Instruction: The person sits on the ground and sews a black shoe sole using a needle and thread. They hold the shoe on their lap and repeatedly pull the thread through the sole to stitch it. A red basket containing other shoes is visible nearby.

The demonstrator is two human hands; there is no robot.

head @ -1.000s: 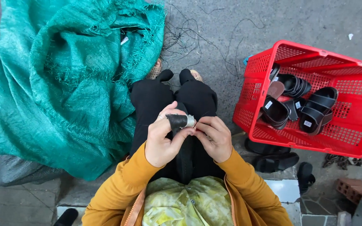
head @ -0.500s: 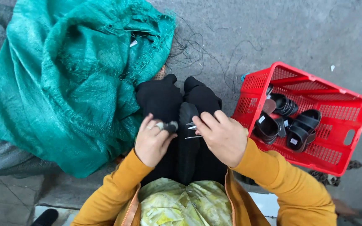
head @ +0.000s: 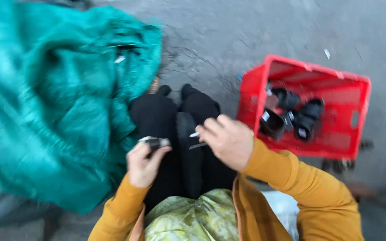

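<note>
pretty blurry shot, but the left hand [head: 144,164] has its fingers clenched on a small dark strap piece [head: 155,143] over the lap; the right hand [head: 228,140] pinches a thin pale bit [head: 195,134] just beside it; red crate [head: 362,111] on the ground to the right already holds several black sandals [head: 293,114]; big green net sack [head: 54,116] sits left, so I'd guess plenty remains

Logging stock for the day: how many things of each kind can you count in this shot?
Red plastic crate: 1
Black sandals in the crate: about 4, blurred
Green net sack: 1
Small dark piece in left hand: 1
Total: about 7
</note>
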